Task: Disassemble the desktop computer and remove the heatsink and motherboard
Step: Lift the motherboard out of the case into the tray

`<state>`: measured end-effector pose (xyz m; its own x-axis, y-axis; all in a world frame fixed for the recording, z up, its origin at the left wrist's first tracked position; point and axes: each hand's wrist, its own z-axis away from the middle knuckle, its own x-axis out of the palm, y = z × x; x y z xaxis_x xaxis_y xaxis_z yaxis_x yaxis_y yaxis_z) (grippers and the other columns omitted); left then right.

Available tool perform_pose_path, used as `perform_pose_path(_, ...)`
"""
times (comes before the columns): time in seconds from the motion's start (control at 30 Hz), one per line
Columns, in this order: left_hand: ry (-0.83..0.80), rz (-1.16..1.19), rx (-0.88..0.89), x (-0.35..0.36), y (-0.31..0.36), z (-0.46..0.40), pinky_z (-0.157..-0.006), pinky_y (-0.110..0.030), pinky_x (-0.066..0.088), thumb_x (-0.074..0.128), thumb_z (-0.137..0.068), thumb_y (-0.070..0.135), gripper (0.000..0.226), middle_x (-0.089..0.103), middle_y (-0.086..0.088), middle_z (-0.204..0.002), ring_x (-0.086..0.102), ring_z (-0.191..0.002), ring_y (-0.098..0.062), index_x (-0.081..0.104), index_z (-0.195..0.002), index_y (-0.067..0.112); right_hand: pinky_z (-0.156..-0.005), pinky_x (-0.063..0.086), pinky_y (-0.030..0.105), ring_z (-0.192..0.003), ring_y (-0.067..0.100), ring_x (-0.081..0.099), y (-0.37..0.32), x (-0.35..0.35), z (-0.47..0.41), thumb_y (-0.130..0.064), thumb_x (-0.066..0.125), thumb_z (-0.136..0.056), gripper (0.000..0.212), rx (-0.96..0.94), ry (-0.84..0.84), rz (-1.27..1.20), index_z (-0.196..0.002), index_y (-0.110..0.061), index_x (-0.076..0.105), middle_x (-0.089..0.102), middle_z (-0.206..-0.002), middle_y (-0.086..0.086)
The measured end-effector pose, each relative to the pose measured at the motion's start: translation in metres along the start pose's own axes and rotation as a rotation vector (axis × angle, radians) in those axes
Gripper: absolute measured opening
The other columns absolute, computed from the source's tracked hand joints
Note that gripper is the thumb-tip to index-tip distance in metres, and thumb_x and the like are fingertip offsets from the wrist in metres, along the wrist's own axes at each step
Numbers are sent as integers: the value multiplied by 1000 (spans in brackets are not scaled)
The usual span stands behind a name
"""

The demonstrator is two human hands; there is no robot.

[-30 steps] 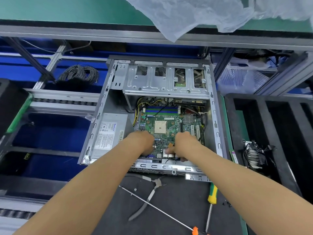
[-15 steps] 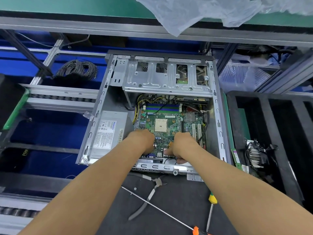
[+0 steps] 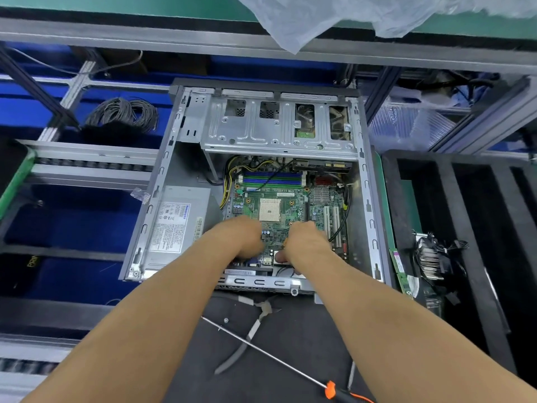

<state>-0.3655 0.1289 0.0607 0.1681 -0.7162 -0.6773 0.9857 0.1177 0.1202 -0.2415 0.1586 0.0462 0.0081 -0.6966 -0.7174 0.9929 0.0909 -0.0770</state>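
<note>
Both hands on motherboard (image 3: 279, 210) near edge: left hand (image 3: 244, 237) blurred, grip unclear; right hand (image 3: 305, 242) prob. pinched board (thumb visible). Board extended away toward drive cage (image 3: 279, 126).

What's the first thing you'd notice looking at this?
The open computer case in the middle, with its green motherboard showing. Both hands, left hand and right hand, reach onto the board's near edge. Pliers and a long screwdriver lie in front.
</note>
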Motion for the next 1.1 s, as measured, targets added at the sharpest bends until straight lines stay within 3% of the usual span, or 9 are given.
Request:
perform_pose_path(0.07,96,106,40,0,1,3,-61,-28,40,45,-97,33,39,49,-6,-74,49,-68,-19,50,-66,10,-67,44,33,-105,29,58,-1,0,-3,-10,67,-83,32,-5,4,25,-113,-7,57,54,-118,10)
perform_pose_path(0.17,104,170,34,3,-1,14,-72,-31,46,44,-98,33,39,50,-6,-71,50,-72,-22,46,-64,13,-69,51,33,-99,27,62,-1,2,-4,-17,68,-84,30,-20,3,23,-110,-9,56,54,-118,10)
perform_pose_path(0.33,241,314,79,0,-5,31,-54,-28,37,52,-98,32,46,48,-4,-57,47,-57,-21,43,-56,15,-65,48,33,-99,27,63,0,2,-3,-26,72,-84,42,-15,4,24,-118,-9,53,49,-123,10)
perform_pose_path(0.47,280,259,68,-9,-5,44,-51,-28,32,54,-99,33,39,56,-6,-66,47,-58,-13,53,-66,10,-63,46,33,-99,29,60,0,1,-1,-30,75,-81,46,-20,18,40,-117,-9,55,52,-118,8)
perform_pose_path(0.57,330,117,61,-13,-5,53,-61,-30,40,57,-97,33,24,54,-2,-74,56,-72,-21,62,-89,11,-63,47,34,-99,29,58,0,-2,1,-45,77,-76,60,-42,-30,43,-117,-8,54,49,-101,8)
perform_pose_path(0.63,349,63,52,-12,-6,57,-67,-33,42,58,-95,31,17,48,0,-79,56,-80,-25,59,-100,15,-69,51,35,-103,29,59,2,-1,2,-52,74,-76,69,-59,-54,46,-123,-6,51,52,-110,10)
perform_pose_path(0.73,342,91,60,-9,-7,65,-72,-33,46,62,-93,31,14,51,4,-82,57,-84,-23,57,-101,22,-65,47,31,-81,21,59,6,0,4,-66,56,-82,79,-93,-77,61,-129,-3,50,53,-105,11)
perform_pose_path(0.87,275,125,76,-9,-3,69,-71,-30,47,69,-88,31,9,65,2,-93,60,-83,-19,66,-92,24,-78,47,34,-107,29,58,4,0,8,-82,41,-77,100,-116,-137,91,-136,-2,45,49,-132,15)
perform_pose_path(1.1,274,184,61,-6,-4,66,-72,-29,48,80,-76,37,26,57,10,-82,58,-82,-14,58,-89,30,-71,50,32,-94,29,61,0,-1,11,-70,58,-76,81,-89,-43,103,-123,-4,54,56,-111,8)
